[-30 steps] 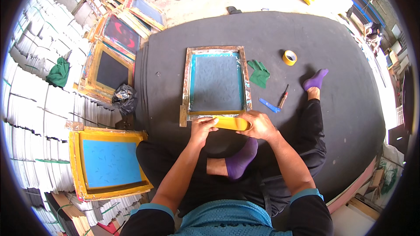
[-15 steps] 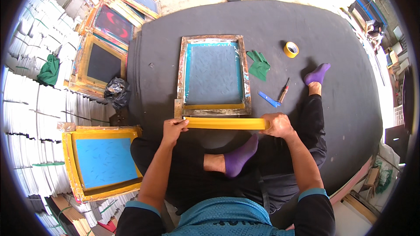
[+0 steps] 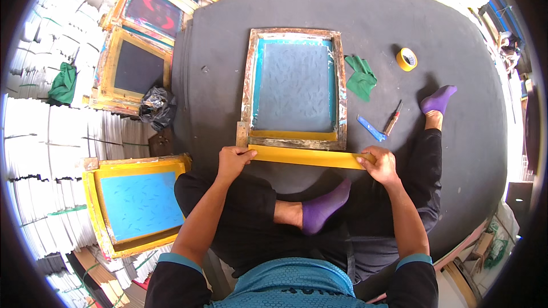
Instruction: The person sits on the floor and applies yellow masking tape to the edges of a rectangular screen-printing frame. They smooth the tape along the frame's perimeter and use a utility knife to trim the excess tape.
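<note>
A strip of yellow tape point(image 3: 308, 157) is stretched between my hands, just in front of the near edge of a wooden screen-printing frame point(image 3: 341, 91). My left hand point(image 3: 234, 161) pinches the strip's left end, close to a small wooden block at the frame's near left corner. At the other end, my right hand point(image 3: 379, 164) grips the tape between thumb and fingers, slightly lower than the left. The frame lies flat with a grey-blue mesh point(image 3: 294, 88) inside a turquoise border. Yellow tape point(image 3: 291, 135) covers the inner near edge of that mesh.
Right of the frame lie a green cloth point(image 3: 361, 78), a yellow tape roll point(image 3: 406, 59), a blue cutter point(image 3: 371, 128) and a red-handled tool point(image 3: 393, 118). A yellow-edged blue screen point(image 3: 140, 204) leans at left, beside stacked white sheets point(image 3: 43, 142) and a black plastic bag point(image 3: 158, 108).
The strip has turned its broad face up, and its right end sits lower than its left. My right hand has shifted its grip. The whole view has moved slightly.
</note>
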`<act>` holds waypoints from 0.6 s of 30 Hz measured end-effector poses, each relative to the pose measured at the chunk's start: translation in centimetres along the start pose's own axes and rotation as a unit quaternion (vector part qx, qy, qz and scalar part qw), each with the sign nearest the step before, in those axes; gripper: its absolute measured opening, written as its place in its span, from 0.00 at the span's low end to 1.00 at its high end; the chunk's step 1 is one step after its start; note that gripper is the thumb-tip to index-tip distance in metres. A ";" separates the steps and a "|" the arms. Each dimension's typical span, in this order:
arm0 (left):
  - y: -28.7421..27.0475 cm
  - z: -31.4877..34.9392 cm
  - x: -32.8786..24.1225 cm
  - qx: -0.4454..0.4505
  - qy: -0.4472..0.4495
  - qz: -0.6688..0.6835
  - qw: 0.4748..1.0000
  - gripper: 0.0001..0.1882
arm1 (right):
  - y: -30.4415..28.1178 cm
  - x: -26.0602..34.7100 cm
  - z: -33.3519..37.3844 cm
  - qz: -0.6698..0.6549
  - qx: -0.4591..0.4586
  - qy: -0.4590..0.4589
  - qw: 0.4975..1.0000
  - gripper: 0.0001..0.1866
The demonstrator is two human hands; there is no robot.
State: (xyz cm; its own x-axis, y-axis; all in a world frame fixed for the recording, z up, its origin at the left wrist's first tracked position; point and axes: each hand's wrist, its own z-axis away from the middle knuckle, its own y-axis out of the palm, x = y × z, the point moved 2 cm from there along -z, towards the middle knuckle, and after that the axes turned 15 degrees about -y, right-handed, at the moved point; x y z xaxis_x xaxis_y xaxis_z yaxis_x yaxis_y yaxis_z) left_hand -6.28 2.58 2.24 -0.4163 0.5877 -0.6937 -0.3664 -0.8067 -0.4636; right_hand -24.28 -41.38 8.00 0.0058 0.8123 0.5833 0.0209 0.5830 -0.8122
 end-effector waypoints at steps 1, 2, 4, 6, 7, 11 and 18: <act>0.2 -0.2 -0.5 -0.010 0.006 -0.021 1.000 0.14 | 0.2 -0.1 -0.3 0.012 -0.022 -0.030 0.999 0.16; 0.2 -0.3 -0.8 -0.016 0.006 -0.024 1.000 0.14 | 0.6 -0.1 -0.8 0.024 -0.044 -0.060 0.997 0.15; -0.1 -0.6 -1.6 -0.026 0.010 -0.030 0.999 0.15 | 0.9 -0.1 -1.8 0.040 -0.062 -0.093 0.993 0.14; -0.1 -0.8 -2.1 -0.030 -0.006 -0.067 0.997 0.14 | 0.8 0.1 -2.7 0.049 -0.053 -0.099 0.992 0.13; 0.1 -0.9 -2.2 -0.027 -0.002 -0.064 0.998 0.14 | 0.9 -0.1 -2.9 0.052 -0.072 -0.114 0.989 0.12; 0.4 -1.4 -2.2 -0.025 -0.022 -0.043 0.999 0.14 | 0.9 -0.5 -3.6 0.059 -0.051 -0.109 0.991 0.11; 0.3 -1.6 -3.1 -0.033 0.012 -0.039 0.999 0.14 | 1.6 -0.9 -4.3 0.114 -0.071 -0.136 0.982 0.10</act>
State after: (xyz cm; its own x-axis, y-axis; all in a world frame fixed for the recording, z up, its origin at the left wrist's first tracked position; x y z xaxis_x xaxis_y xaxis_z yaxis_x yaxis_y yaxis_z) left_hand -3.74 0.40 3.36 -0.3689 0.6479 -0.6664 -0.3410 -0.7613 -0.5514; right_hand -19.91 -41.26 6.28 -0.2410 0.9069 0.3456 0.1892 0.3932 -0.8998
